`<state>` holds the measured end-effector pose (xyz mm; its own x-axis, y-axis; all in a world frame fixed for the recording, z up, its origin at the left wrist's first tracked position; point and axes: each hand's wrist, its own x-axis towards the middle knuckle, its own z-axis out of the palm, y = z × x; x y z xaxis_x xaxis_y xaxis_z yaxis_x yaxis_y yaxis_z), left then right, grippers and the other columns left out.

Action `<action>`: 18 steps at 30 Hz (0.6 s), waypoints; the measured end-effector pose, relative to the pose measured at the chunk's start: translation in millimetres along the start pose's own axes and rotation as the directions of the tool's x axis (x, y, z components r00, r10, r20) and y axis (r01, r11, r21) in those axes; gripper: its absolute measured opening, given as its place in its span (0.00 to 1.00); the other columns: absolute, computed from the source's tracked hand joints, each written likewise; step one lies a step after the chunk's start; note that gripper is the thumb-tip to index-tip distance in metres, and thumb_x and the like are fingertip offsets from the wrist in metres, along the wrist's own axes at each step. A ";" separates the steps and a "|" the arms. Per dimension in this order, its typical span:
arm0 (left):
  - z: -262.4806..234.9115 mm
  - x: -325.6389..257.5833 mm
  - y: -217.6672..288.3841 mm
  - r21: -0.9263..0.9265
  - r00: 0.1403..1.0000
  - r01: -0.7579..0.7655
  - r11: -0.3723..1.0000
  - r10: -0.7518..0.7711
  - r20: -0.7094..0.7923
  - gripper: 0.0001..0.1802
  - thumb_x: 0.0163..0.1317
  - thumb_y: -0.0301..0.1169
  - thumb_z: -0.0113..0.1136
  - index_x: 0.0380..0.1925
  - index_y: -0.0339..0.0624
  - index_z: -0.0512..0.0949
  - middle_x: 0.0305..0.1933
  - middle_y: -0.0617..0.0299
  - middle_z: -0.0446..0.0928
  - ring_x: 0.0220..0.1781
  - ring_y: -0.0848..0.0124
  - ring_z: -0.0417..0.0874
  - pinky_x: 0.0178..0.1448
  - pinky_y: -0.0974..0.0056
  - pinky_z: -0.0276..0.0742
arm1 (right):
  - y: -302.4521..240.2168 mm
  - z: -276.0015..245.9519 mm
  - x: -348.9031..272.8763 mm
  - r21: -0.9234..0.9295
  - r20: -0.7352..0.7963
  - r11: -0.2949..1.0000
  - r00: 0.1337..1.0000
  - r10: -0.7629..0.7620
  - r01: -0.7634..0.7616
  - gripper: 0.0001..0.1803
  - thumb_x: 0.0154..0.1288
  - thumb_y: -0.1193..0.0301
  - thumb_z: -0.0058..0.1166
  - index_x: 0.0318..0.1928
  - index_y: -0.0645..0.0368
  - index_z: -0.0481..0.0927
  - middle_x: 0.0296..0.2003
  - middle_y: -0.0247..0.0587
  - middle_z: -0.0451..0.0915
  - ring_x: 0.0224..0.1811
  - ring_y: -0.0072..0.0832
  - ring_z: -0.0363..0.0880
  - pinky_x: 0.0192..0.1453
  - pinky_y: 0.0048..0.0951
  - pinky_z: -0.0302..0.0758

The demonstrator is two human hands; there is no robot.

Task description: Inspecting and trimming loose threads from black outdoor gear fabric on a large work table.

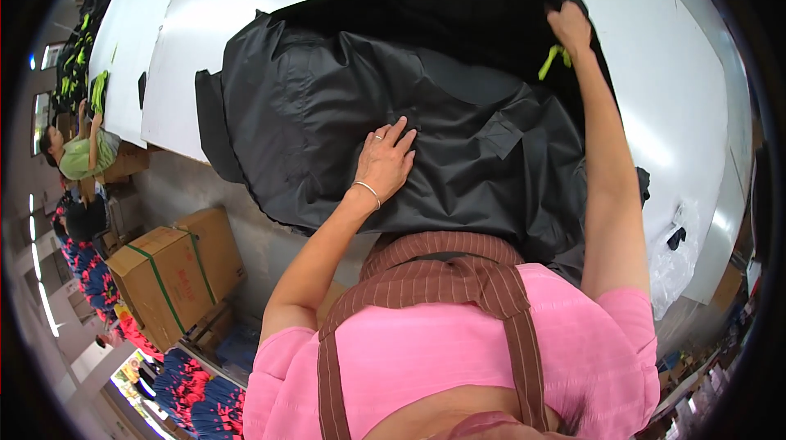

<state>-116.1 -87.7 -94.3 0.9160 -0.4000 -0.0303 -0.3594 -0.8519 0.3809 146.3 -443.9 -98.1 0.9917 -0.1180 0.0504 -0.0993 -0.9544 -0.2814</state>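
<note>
A large black garment (327, 112) of smooth, slightly shiny fabric lies wrinkled across the white table (684, 72). Its far side is turned open, showing a dark matte inside (458, 22). My left hand (386, 157) rests flat on the middle of the fabric, fingers spread, with a ring and a bracelet on it. At the far right, my right hand (571, 27) is closed on the garment near its corner; the fingertips are partly hidden. Just below that hand, a lime-green strip (554, 62) shows against the dark inside.
A clear plastic bag (675, 256) hangs by the table's right edge. Cardboard boxes (168, 272) stand on the floor at left, near navy-and-red bundles (188, 395). Farther left, a person in a green top (86, 157) handles lime-green and black pieces at another table.
</note>
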 end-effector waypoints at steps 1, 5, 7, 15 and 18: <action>-7.9 5.7 1.8 0.012 1.000 0.012 1.000 -0.012 -0.009 0.18 0.58 0.32 0.59 0.50 0.43 0.77 0.64 0.55 0.68 0.59 0.55 0.72 0.60 0.53 0.69 | 3.5 -6.7 9.9 0.027 -0.068 0.999 0.997 -0.027 0.029 0.24 0.61 0.54 0.49 0.40 0.67 0.80 0.37 0.63 0.80 0.44 0.56 0.78 0.48 0.48 0.74; -37.0 55.4 6.0 -0.328 0.954 0.191 0.925 -0.096 0.283 0.15 0.56 0.33 0.63 0.44 0.44 0.81 0.53 0.57 0.77 0.55 0.58 0.76 0.55 0.60 0.75 | -2.2 -15.5 10.5 0.215 0.511 0.966 0.827 -0.235 0.141 0.23 0.65 0.56 0.49 0.53 0.57 0.78 0.45 0.44 0.83 0.41 0.38 0.81 0.43 0.36 0.74; -35.2 86.0 11.0 -0.242 0.986 -0.161 0.957 0.147 -0.076 0.15 0.56 0.36 0.62 0.44 0.49 0.81 0.55 0.60 0.76 0.57 0.60 0.75 0.60 0.56 0.70 | -5.5 -22.2 -9.4 0.272 0.675 0.960 0.698 -0.238 0.064 0.22 0.64 0.62 0.51 0.57 0.57 0.76 0.49 0.37 0.82 0.44 0.29 0.81 0.49 0.28 0.74; 5.6 142.5 1.9 0.141 0.948 -0.312 0.939 0.318 -0.018 0.15 0.54 0.38 0.64 0.41 0.47 0.81 0.42 0.68 0.80 0.46 0.65 0.77 0.56 0.54 0.68 | -45.0 -6.4 -75.1 0.544 0.645 0.834 0.589 -0.487 0.094 0.11 0.61 0.74 0.54 0.44 0.65 0.80 0.37 0.39 0.83 0.43 0.25 0.80 0.51 0.25 0.73; -22.0 136.2 11.8 0.033 0.939 -0.334 0.942 0.335 -0.074 0.06 0.52 0.32 0.62 0.30 0.45 0.79 0.30 0.66 0.77 0.36 0.65 0.76 0.43 0.62 0.71 | -46.0 -11.6 -87.9 0.524 0.583 0.842 0.667 -0.464 0.127 0.11 0.61 0.74 0.53 0.44 0.64 0.79 0.37 0.40 0.83 0.42 0.27 0.80 0.49 0.26 0.73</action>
<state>8.3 -144.8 -73.5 0.7531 -0.6363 0.1673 -0.6501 -0.6804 0.3383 62.8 -392.8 -78.5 0.7548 0.5237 -0.3950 0.0853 -0.6755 -0.7324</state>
